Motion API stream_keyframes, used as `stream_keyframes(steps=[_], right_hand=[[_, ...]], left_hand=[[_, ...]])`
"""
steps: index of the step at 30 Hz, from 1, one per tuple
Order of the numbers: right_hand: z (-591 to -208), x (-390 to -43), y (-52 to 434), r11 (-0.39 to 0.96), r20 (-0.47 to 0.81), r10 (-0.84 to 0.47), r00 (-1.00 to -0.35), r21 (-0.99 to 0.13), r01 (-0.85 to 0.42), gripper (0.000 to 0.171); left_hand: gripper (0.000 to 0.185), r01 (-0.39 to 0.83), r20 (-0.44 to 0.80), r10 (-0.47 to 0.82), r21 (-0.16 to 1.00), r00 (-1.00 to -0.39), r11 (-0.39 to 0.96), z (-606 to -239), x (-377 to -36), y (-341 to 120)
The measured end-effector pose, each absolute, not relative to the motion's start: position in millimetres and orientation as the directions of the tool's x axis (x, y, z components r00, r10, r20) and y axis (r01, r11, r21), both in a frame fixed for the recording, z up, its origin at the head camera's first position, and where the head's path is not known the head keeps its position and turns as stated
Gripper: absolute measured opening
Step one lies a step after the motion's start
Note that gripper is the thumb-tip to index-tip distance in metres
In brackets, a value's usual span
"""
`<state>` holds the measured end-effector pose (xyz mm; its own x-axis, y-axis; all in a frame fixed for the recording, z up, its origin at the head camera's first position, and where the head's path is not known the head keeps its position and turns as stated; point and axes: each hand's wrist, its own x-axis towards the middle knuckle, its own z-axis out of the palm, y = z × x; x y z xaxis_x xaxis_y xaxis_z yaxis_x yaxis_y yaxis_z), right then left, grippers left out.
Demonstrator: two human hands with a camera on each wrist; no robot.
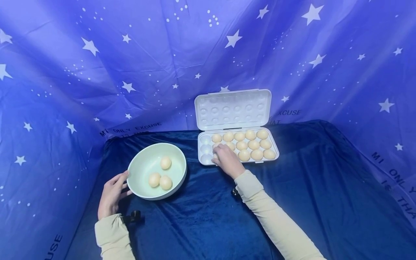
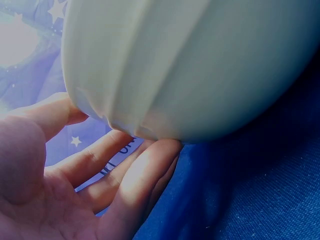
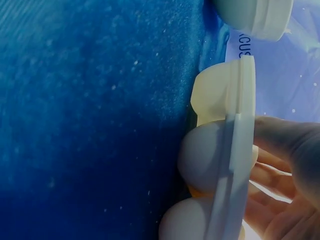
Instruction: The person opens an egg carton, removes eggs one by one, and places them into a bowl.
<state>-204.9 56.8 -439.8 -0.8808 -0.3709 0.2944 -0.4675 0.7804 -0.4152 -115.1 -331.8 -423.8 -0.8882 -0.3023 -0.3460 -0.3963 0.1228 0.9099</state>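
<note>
A pale green bowl (image 1: 133, 169) (image 2: 190, 65) with three eggs (image 1: 165, 163) in it sits on the dark blue cloth. My left hand (image 1: 112, 193) (image 2: 100, 190) rests against the bowl's left outer wall, fingers relaxed and nearly straight. To the right lies a white egg tray (image 1: 206, 148) (image 3: 235, 150) with its lid (image 1: 232, 109) standing open and several eggs (image 1: 253, 144) in its cells. My right hand (image 1: 227, 160) (image 3: 290, 165) reaches into the tray's front left part. Its fingers curl down round a pale egg that is mostly hidden. The three leftmost cells are empty.
The blue velvet cloth (image 1: 208, 216) covers the table. A starred blue sheet (image 1: 208, 54) hangs round the back and both sides. The bowl's rim (image 3: 250, 15) shows at the top of the right wrist view.
</note>
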Motion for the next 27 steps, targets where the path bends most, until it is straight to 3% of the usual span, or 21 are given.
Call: stream_keyframes(steps=[13, 20, 27], right_hand=[[-434.1, -206.1, 58.0, 0.762, 0.323, -0.375, -0.869, -0.426, -0.487, 0.009], [-421.5, -204.9, 55.0, 0.752, 0.364, -0.357, -0.86, -0.434, -0.496, 0.02], [-397.6, -206.2, 41.9, 0.698, 0.423, -0.399, -0.814, -0.436, -0.568, 0.019]], left_hand=[[0.07, -0.396, -0.349, -0.301, 0.911, -0.887, 0.112, -422.9, -114.7, -331.2], [0.072, -0.395, -0.348, -0.288, 0.911, -0.892, 0.123, -422.6, -114.9, -330.2], [0.073, -0.401, -0.354, -0.293, 0.908, -0.888, 0.118, -423.2, -113.0, -330.4]])
